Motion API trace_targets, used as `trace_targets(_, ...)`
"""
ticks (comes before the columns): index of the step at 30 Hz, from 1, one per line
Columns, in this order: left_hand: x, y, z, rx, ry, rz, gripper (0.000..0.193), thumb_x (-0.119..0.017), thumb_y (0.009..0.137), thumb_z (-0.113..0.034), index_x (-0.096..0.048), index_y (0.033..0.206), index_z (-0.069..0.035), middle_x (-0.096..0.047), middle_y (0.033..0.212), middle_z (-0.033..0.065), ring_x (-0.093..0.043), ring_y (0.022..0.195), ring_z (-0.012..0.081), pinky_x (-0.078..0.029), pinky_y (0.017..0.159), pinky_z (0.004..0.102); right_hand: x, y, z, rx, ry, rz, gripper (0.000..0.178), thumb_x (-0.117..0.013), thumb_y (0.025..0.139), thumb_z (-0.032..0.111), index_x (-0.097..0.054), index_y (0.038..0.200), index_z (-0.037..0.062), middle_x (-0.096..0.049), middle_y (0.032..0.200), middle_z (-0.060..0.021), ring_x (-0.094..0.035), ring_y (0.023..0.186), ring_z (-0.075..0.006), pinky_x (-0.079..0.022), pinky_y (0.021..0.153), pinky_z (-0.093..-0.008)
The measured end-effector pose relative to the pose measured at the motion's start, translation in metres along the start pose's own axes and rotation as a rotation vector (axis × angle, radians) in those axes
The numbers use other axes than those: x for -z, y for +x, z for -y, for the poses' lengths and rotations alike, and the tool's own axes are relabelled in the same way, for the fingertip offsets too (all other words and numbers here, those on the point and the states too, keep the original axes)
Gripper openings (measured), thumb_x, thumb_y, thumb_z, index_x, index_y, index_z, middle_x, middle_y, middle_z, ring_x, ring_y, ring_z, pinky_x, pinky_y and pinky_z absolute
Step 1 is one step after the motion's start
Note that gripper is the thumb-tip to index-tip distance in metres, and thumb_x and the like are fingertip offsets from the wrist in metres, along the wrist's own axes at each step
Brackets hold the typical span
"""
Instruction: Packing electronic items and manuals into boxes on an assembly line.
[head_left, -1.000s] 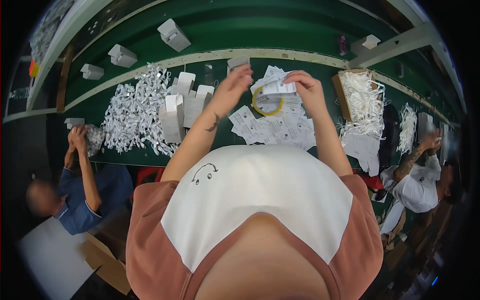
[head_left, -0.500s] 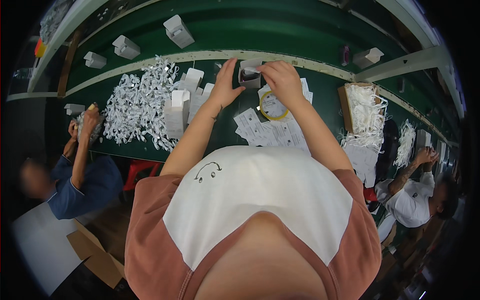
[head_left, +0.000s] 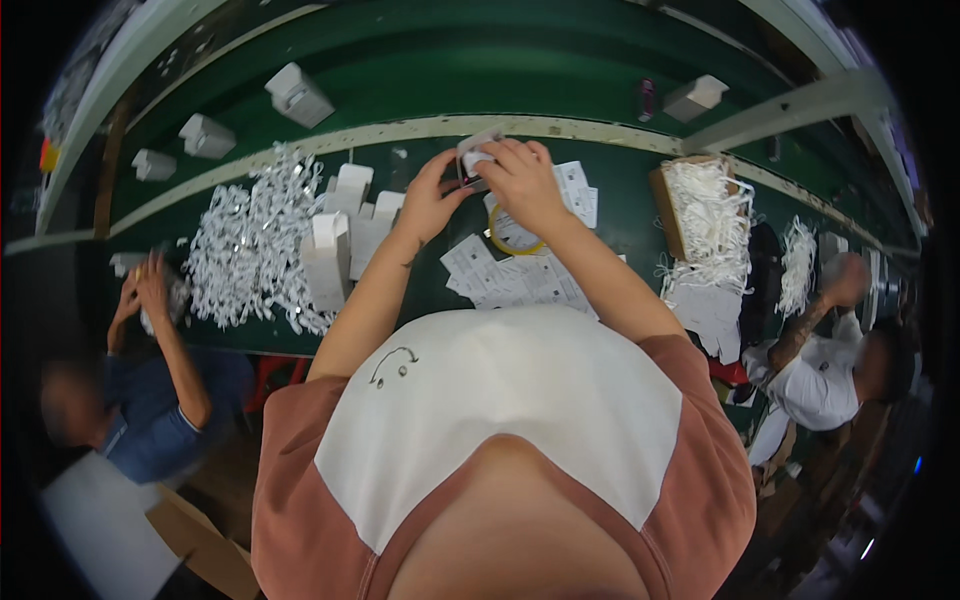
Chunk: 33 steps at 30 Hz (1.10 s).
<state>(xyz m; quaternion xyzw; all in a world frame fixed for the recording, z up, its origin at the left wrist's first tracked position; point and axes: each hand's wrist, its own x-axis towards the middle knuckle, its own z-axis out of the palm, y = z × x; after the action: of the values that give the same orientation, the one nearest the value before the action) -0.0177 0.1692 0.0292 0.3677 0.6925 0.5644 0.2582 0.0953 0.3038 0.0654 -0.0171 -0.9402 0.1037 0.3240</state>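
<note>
Head view, hands: left hand (head_left: 432, 198) and right hand (head_left: 520, 180) meet at upper centre, fingers of both curled shut around one small white box (head_left: 474, 160).
Box: held just above the green worktop (head_left: 620, 215), near its far edge.
Below hands: tape ring (head_left: 512, 236) on paper slips (head_left: 520, 280).
Left: white boxes (head_left: 345, 230), pile of white pieces (head_left: 255, 250).
Right: carton (head_left: 705, 210) of white pieces.

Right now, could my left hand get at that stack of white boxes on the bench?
Probably yes. The left hand is busy on the small white box with the right hand, but the white boxes stand just left of it, nothing between.
</note>
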Motion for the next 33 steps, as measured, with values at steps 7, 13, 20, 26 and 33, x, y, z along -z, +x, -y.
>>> trace_targets(7, 0.0, 0.033, -0.003, -0.04, 0.162, 0.107, 0.054, -0.064, 0.07, 0.005, -0.043, 0.12, -0.001, -0.043, 0.123, 0.0126, -0.05, 0.108, 0.0244, -0.05, 0.083, 0.0308, 0.021, 0.003, -0.04, -0.111, 0.171, -0.117, 0.028, -0.061, 0.073, 0.01, -0.058, 0.1, 0.0082, -0.057, 0.102, -0.0067, -0.051, 0.099, -0.0246, -0.037, 0.087, -0.0372)
trace_targets(13, 0.017, 0.097, 0.023, -0.012, 0.118, -0.012, 0.055, -0.063, 0.069, 0.009, -0.042, 0.119, -0.002, -0.042, 0.118, 0.009, -0.047, 0.11, 0.0222, -0.049, 0.082, 0.0282, 0.002, -0.04, -0.182, -0.782, -0.115, -0.197, 0.045, -0.064, 0.074, 0.019, -0.048, 0.113, 0.0032, -0.051, 0.109, -0.0186, -0.051, 0.099, -0.0342, -0.041, 0.084, -0.0404)
trace_targets(20, 0.045, 0.16, 0.071, 0.093, 0.028, -0.075, 0.06, -0.061, 0.07, 0.011, -0.037, 0.123, -0.001, -0.044, 0.125, 0.0112, -0.041, 0.117, 0.021, -0.029, 0.099, 0.0288, -0.037, -0.058, -0.244, -1.27, -0.166, 0.07, 0.058, -0.066, 0.073, 0.032, -0.043, 0.12, 0.0059, -0.049, 0.112, -0.0173, -0.051, 0.101, -0.034, -0.043, 0.084, -0.0431)
trace_targets(26, 0.054, 0.171, 0.072, 0.158, -0.093, -0.093, 0.063, -0.062, 0.069, 0.01, -0.035, 0.124, -0.003, -0.043, 0.124, 0.0096, -0.045, 0.112, 0.022, -0.039, 0.092, 0.0323, -0.043, -0.08, -0.266, -1.033, -0.087, -0.17, 0.058, -0.064, 0.072, 0.024, -0.038, 0.122, 0.0078, -0.056, 0.096, -0.0175, -0.056, 0.088, -0.0325, -0.045, 0.075, -0.0419)
trace_targets(33, 0.05, 0.133, 0.035, -0.223, 0.473, -0.508, 0.044, -0.06, 0.074, -0.003, -0.046, 0.116, -0.007, -0.044, 0.116, 0.0126, -0.041, 0.109, 0.0255, -0.039, 0.085, 0.0346, 0.029, -0.053, -0.247, -1.119, -0.011, -0.174, 0.057, -0.056, 0.07, 0.023, -0.038, 0.122, 0.0099, -0.059, 0.081, -0.0191, -0.058, 0.072, -0.0349, -0.045, 0.068, -0.043)
